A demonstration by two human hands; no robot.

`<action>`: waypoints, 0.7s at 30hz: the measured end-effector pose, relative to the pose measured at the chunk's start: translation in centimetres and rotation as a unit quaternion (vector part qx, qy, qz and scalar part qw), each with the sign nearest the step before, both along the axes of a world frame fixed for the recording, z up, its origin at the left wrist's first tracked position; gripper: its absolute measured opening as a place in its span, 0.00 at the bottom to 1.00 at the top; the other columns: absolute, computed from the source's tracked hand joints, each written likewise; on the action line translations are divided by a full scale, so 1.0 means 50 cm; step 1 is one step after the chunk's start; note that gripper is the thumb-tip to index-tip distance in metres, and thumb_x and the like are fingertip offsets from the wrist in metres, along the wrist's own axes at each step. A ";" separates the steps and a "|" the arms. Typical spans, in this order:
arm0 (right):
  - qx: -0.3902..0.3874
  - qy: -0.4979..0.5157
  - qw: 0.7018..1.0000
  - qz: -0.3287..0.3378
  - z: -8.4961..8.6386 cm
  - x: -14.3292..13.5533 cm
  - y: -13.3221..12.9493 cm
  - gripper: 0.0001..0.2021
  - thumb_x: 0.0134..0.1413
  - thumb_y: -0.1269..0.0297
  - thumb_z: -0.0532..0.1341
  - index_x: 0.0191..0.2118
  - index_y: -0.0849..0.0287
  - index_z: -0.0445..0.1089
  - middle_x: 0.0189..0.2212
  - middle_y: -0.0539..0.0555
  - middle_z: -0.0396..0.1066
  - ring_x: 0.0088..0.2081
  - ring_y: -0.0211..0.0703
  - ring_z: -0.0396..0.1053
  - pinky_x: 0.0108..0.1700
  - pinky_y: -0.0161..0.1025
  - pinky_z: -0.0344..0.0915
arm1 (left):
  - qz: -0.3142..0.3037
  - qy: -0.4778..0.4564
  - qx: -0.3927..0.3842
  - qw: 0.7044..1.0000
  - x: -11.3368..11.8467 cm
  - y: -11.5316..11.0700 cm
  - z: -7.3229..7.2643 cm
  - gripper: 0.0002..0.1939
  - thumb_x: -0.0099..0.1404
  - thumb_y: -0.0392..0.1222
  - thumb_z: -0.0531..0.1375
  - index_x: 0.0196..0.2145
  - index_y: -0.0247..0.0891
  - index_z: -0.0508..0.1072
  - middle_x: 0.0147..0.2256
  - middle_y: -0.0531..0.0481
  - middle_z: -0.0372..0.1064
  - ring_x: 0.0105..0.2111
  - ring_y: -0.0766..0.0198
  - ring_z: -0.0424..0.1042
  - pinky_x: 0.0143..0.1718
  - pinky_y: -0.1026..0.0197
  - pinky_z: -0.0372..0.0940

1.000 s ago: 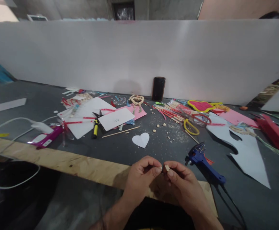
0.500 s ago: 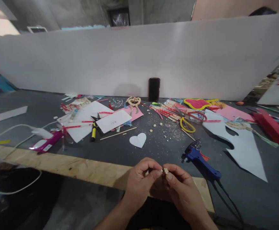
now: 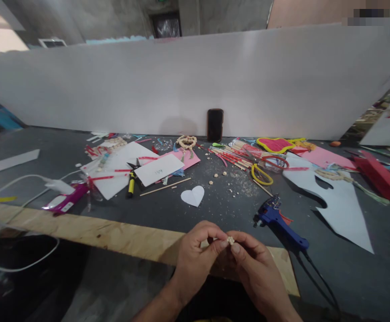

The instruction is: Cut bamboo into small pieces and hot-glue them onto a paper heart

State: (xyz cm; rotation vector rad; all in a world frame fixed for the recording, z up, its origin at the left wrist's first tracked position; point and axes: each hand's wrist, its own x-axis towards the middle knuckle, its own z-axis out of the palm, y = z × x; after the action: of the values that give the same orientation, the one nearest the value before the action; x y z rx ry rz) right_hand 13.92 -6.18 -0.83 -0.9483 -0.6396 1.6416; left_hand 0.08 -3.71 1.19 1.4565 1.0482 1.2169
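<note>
Between my fingertips is a small cream bead cluster [image 3: 231, 241], knobbly like a tiny flower. My left hand [image 3: 196, 257] pinches its left side with thumb and forefinger. The right side is gripped by my right hand [image 3: 257, 266], also in a pinch. Both hands are over the wooden front edge [image 3: 141, 235] of the dark table. Just beyond them lies a white paper heart [image 3: 193, 196]. Similar small clusters [image 3: 215, 175] are scattered on the tabletop behind the heart.
A blue glue gun [image 3: 280, 221] lies to the right, its cord trailing toward me. Yellow-handled scissors [image 3: 262, 175], striped sticks [image 3: 232, 156] and cut white paper [image 3: 342, 205] lie farther back. Black-and-yellow cutters [image 3: 132, 180] are left. A phone [image 3: 215, 125] leans on the white partition [image 3: 131, 89].
The small pale piece in my left fingertips has come up against the cluster in my right, and the fingertips are closer together. Things on the table have stayed put.
</note>
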 end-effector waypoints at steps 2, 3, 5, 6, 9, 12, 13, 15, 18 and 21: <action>0.004 -0.013 1.000 -0.004 -0.002 0.000 -0.001 0.10 0.44 0.61 0.68 0.36 0.55 0.75 0.26 0.49 0.71 0.27 0.32 0.65 0.32 0.31 0.62 | -0.001 -0.004 0.003 1.000 -0.002 0.000 -0.001 0.03 0.58 0.35 0.62 0.27 0.37 0.74 0.28 0.52 0.68 0.31 0.67 0.67 0.35 0.66 0.61; 0.005 -0.022 1.000 -0.005 -0.002 0.001 -0.001 0.10 0.44 0.61 0.68 0.36 0.55 0.75 0.26 0.49 0.71 0.27 0.33 0.65 0.32 0.32 0.62 | -0.002 -0.007 0.004 1.000 -0.002 0.000 -0.001 0.02 0.57 0.35 0.62 0.27 0.37 0.74 0.28 0.52 0.68 0.31 0.67 0.67 0.35 0.66 0.61; 0.008 -0.044 0.999 -0.007 -0.003 0.002 -0.002 0.10 0.44 0.60 0.68 0.36 0.55 0.75 0.26 0.50 0.71 0.27 0.33 0.65 0.32 0.32 0.62 | -0.003 -0.013 0.006 1.000 -0.002 0.001 -0.002 0.02 0.57 0.35 0.62 0.27 0.37 0.74 0.28 0.52 0.68 0.31 0.67 0.68 0.35 0.66 0.62; 0.011 -0.055 0.998 -0.006 -0.003 0.002 -0.002 0.11 0.45 0.60 0.67 0.36 0.56 0.75 0.26 0.50 0.71 0.28 0.33 0.65 0.31 0.32 0.62 | -0.004 -0.014 0.007 1.000 -0.002 0.001 -0.003 0.03 0.58 0.35 0.62 0.27 0.37 0.74 0.28 0.52 0.68 0.32 0.67 0.68 0.35 0.66 0.62; 0.016 -0.077 0.997 -0.005 0.000 0.003 -0.003 0.11 0.45 0.59 0.67 0.36 0.56 0.74 0.24 0.49 0.70 0.27 0.33 0.64 0.31 0.33 0.62 | -0.004 -0.015 0.009 1.000 -0.002 0.002 -0.003 0.03 0.58 0.36 0.62 0.26 0.37 0.75 0.29 0.52 0.68 0.32 0.67 0.68 0.35 0.66 0.62; 0.013 -0.076 0.997 -0.003 0.002 0.003 -0.004 0.11 0.45 0.58 0.67 0.35 0.56 0.74 0.23 0.48 0.69 0.25 0.33 0.64 0.30 0.33 0.63 | -0.002 -0.011 0.010 1.000 -0.002 0.002 -0.003 0.03 0.58 0.36 0.62 0.26 0.37 0.75 0.28 0.52 0.68 0.31 0.67 0.68 0.34 0.66 0.62; 0.011 -0.075 0.997 -0.004 0.001 0.003 -0.004 0.11 0.45 0.58 0.67 0.35 0.56 0.74 0.23 0.48 0.69 0.25 0.33 0.64 0.30 0.33 0.63 | -0.001 -0.010 0.009 1.000 -0.002 0.002 -0.003 0.03 0.58 0.36 0.62 0.26 0.37 0.75 0.28 0.52 0.68 0.31 0.67 0.68 0.34 0.66 0.62; 0.008 -0.076 0.997 -0.007 0.000 0.004 -0.004 0.11 0.44 0.58 0.67 0.36 0.55 0.75 0.25 0.49 0.71 0.26 0.34 0.66 0.31 0.34 0.64 | 0.001 -0.008 0.008 1.000 -0.002 0.001 -0.003 0.03 0.58 0.36 0.62 0.26 0.37 0.75 0.28 0.52 0.69 0.31 0.67 0.68 0.34 0.66 0.62; 0.006 -0.090 0.996 -0.011 -0.002 0.007 -0.005 0.15 0.43 0.58 0.68 0.39 0.54 0.74 0.31 0.53 0.74 0.31 0.38 0.69 0.35 0.37 0.66 | 0.004 0.002 0.015 1.000 -0.004 0.000 -0.002 0.03 0.58 0.36 0.62 0.27 0.38 0.75 0.29 0.52 0.69 0.31 0.67 0.68 0.35 0.66 0.62; 0.010 -0.104 0.994 -0.026 0.003 0.010 -0.006 0.16 0.43 0.57 0.68 0.40 0.54 0.74 0.33 0.53 0.74 0.33 0.40 0.70 0.36 0.37 0.67 | 0.006 0.018 0.021 1.000 -0.006 0.000 0.003 0.03 0.58 0.35 0.61 0.27 0.38 0.74 0.29 0.52 0.69 0.32 0.66 0.68 0.35 0.66 0.62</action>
State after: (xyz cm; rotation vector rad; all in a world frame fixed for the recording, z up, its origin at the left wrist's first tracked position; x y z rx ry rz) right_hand 14.41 -6.47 -0.69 -1.1203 -0.7647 1.5004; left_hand -0.21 -3.72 1.31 1.5118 1.0627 1.2325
